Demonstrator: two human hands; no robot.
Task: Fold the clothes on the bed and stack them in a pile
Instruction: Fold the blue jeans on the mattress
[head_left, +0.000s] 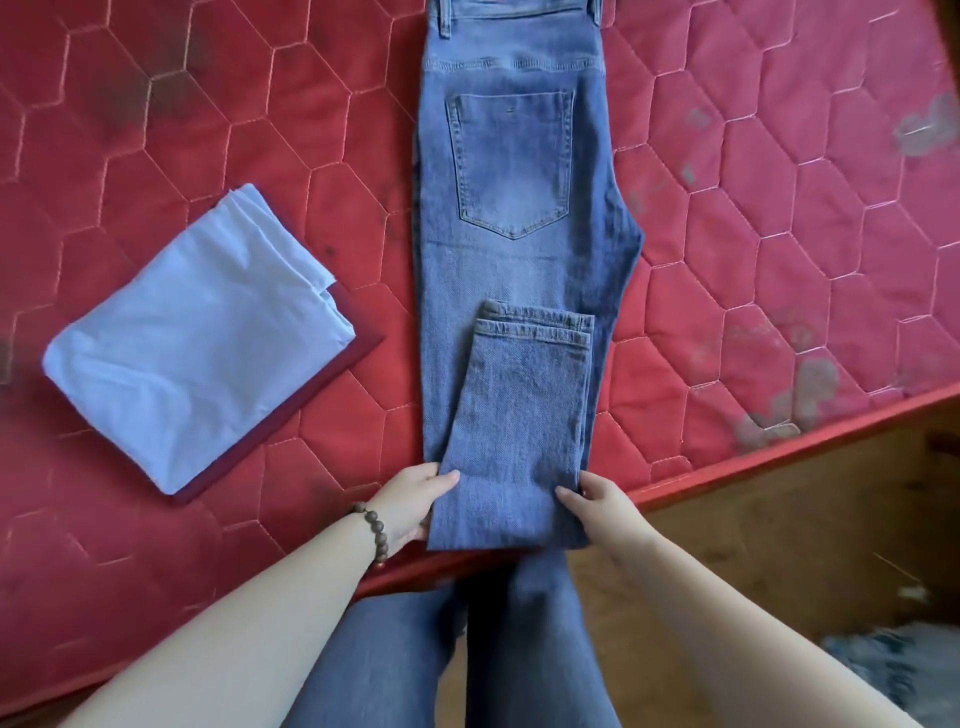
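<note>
Blue jeans (514, 171) lie lengthwise on the red quilted mattress (779, 249), back pocket up, waistband at the top edge of view. Their legs are folded back up, hems resting just below the pocket. My left hand (415, 501) grips the left side of that fold near the bed's front edge, thumb on top and fingers under. My right hand (592, 501) grips the right side the same way. To the left sits a pile: a folded white garment (192, 343) on top of a folded dark red one (311, 395).
The mattress front edge runs diagonally from lower left to right. Beyond it is a wooden floor (779, 545) with a grey patch of fabric at the lower right. My own legs in jeans (441, 649) stand against the bed.
</note>
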